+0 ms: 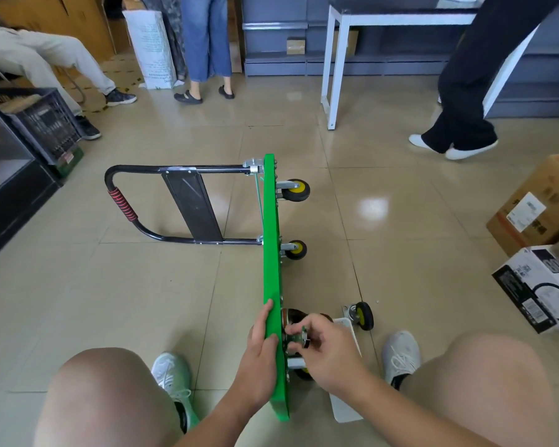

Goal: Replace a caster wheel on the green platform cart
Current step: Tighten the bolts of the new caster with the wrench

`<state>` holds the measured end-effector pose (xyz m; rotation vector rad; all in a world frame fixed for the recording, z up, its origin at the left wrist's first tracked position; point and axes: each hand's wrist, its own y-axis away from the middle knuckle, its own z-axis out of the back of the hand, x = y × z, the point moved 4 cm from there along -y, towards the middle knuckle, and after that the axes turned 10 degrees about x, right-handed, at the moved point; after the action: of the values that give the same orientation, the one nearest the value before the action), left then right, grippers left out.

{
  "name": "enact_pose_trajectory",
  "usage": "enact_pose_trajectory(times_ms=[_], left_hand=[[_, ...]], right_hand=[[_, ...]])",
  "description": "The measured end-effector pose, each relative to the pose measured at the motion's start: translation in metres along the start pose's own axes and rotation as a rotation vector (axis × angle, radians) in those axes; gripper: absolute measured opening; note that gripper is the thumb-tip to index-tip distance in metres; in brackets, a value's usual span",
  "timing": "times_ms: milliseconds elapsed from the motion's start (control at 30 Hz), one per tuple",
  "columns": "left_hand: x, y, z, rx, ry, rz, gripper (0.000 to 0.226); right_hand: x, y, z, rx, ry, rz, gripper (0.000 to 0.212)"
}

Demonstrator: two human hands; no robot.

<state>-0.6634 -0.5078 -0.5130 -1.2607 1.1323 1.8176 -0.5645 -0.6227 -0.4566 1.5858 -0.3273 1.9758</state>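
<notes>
We see the flat green platform cart (270,240) standing on edge on the glossy tiled floor (142,301), long axis near to far, yellow-hubbed rubber wheels (296,190) pointing right, tubular handle (123,201) left. Our left hand (260,350) grips its near edge; our right hand (328,346) pinches a shiny metal caster mount (296,337) at the underside. A loose caster wheel (363,315) lies near, right.

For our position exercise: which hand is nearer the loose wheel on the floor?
Right. The right hand is just beside the loose wheel; the left hand grips the green deck farther away.

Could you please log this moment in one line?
cart on edge, left hand gripping; right hand holds caster; loose wheel on floor
</notes>
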Motion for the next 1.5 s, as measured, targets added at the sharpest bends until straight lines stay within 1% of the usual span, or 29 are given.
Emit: enact_pose_trajectory(times_ms=[100, 200, 267, 433, 533, 633, 833, 933, 1033, 1200, 1300, 1367, 1433, 1500], left_hand=[[-0.002, 0.000, 0.001, -0.005, 0.001, 0.010, 0.063], [-0.003, 0.000, 0.001, -0.019, -0.002, 0.013, 0.064], [-0.004, 0.001, 0.002, -0.026, -0.002, 0.006, 0.064], [-0.004, 0.001, 0.000, -0.006, -0.044, 0.001, 0.062], [-0.002, 0.000, 0.002, -0.011, -0.044, 0.008, 0.064], [-0.002, 0.000, 0.001, 0.009, -0.074, 0.004, 0.064], [-0.004, 0.003, 0.001, 0.017, -0.060, 0.008, 0.062], [-0.005, 0.003, 0.001, 0.008, -0.045, 0.011, 0.062], [-0.004, 0.002, 0.001, 0.003, -0.037, 0.015, 0.062], [-0.004, 0.002, 0.001, 0.001, -0.007, -0.015, 0.060], [-0.001, 0.000, 0.001, -0.003, 0.023, -0.015, 0.062], [0.001, -0.001, 0.001, -0.001, 0.049, -0.012, 0.062], [0.001, 0.000, 0.001, 0.001, 0.054, -0.012, 0.062], [-0.002, 0.000, 0.001, 0.005, 0.025, -0.011, 0.059]], right_hand=[[0.002, -0.004, -0.003, 0.019, -0.014, -0.002, 0.026], [0.005, -0.010, -0.002, 0.051, -0.031, 0.007, 0.017], [0.009, -0.018, 0.003, 0.050, -0.048, 0.000, 0.016], [0.023, -0.052, 0.019, 0.045, -0.100, -0.140, 0.017], [0.027, -0.064, 0.020, 0.096, -0.044, -0.167, 0.018], [0.030, -0.062, 0.022, 0.085, -0.036, -0.146, 0.016], [0.041, -0.020, 0.035, -0.027, -0.105, -0.055, 0.020], [0.036, 0.004, 0.027, -0.034, -0.153, -0.007, 0.022], [0.029, 0.019, 0.016, -0.042, -0.152, 0.025, 0.022], [0.015, 0.022, 0.003, -0.042, -0.110, 0.070, 0.032], [0.006, 0.017, -0.003, -0.006, -0.067, 0.074, 0.042], [0.001, 0.015, -0.007, 0.015, -0.046, 0.078, 0.045], [-0.001, 0.012, -0.009, 0.028, -0.032, 0.081, 0.042], [-0.001, 0.006, -0.009, 0.033, -0.020, 0.063, 0.033]])
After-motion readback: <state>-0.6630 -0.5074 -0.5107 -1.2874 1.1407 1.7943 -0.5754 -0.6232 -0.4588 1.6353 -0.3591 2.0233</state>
